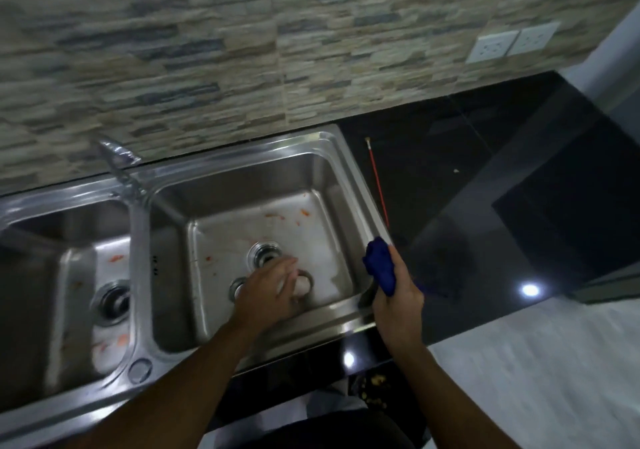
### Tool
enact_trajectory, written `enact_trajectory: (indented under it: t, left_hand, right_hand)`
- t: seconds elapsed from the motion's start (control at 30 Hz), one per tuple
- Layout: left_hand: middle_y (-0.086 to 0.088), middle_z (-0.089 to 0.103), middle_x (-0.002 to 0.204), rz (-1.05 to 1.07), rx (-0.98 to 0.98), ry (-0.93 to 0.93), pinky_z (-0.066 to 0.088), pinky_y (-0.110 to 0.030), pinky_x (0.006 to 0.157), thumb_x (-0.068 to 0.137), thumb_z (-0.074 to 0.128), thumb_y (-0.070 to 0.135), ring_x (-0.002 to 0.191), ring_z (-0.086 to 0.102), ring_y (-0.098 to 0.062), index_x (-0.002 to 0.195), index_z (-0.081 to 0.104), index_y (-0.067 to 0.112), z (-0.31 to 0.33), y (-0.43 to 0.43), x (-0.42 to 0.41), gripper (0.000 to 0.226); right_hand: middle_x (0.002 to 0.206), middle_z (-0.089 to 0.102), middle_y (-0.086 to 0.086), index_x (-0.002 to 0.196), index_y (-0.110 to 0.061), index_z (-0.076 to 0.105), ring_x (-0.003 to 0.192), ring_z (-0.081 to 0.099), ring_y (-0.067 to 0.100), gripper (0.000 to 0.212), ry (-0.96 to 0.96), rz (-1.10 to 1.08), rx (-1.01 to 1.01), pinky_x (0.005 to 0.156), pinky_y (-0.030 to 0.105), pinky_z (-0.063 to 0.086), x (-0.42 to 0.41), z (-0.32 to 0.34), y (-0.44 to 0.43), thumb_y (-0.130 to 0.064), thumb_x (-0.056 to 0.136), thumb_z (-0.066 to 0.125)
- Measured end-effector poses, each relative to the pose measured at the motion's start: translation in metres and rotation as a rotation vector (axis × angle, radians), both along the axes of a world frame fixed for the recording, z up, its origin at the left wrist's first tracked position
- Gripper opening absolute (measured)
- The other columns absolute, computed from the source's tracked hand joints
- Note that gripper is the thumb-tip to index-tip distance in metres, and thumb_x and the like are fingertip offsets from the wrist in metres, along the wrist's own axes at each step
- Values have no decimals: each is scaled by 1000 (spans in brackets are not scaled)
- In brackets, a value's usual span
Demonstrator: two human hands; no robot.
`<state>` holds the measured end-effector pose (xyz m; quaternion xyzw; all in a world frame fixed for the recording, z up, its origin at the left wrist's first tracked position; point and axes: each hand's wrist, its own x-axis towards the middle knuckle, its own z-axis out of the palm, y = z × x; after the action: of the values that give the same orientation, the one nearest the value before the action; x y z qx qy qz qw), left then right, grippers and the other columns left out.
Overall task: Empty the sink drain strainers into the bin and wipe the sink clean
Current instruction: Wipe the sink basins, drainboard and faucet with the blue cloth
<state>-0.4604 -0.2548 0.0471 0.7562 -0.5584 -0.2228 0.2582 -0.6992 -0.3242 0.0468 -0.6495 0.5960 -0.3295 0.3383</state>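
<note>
Blocking strainer point(309, 281) partly: L hand point(273, 287); R hand point(398, 296) grips cloth point(379, 265).

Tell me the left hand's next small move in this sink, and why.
Probably close the left hand on the strainer lying beside the open drain and lift it out: the fingers reach over it, while the right hand holds the blue cloth ready for the orange scraps.

Legible text, labels, brands, numbers: none is showing anywhere in view.
Item 1: small dark marks point(154, 265) are sitting on the left inner wall of the right basin point(173, 237), too blurred to read.
Item 2: wall sockets point(493, 48) are showing pin holes only, and any lettering is too small to tell.
</note>
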Motion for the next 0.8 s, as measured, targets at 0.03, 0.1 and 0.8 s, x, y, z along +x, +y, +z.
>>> enact_trajectory:
  t: [0.03, 0.1, 0.8]
  left_hand:
    - [-4, 63, 138, 10, -13, -11, 40, -28, 111, 100, 52, 27, 130, 57, -20, 130, 65, 16, -3, 15, 13, 34]
    - [-8, 56, 145, 42, -13, -32, 33, -30, 118, 101, 48, 20, 137, 50, -22, 136, 61, 12, -5, 48, 41, 37]
    - [-8, 44, 155, 273, 322, -77, 45, -49, 108, 87, 48, 31, 145, 40, -32, 149, 45, 19, -27, 302, 249, 63]
  right_hand:
    - [111, 67, 7, 151, -38, 37, 87, 65, 5, 95, -28, 45, 24, 75, -3, 40, 16, 1, 10, 15, 74, 55]
    - [126, 64, 15, 153, -29, 37, 94, 65, 6, 92, -35, 138, 65, 75, -6, 37, 50, 4, 28, 18, 75, 54]
    - [167, 11, 12, 156, -8, 26, 154, 8, 32, 85, 653, 829, -149, 123, 53, 18, 339, -42, 264, -22, 82, 65]
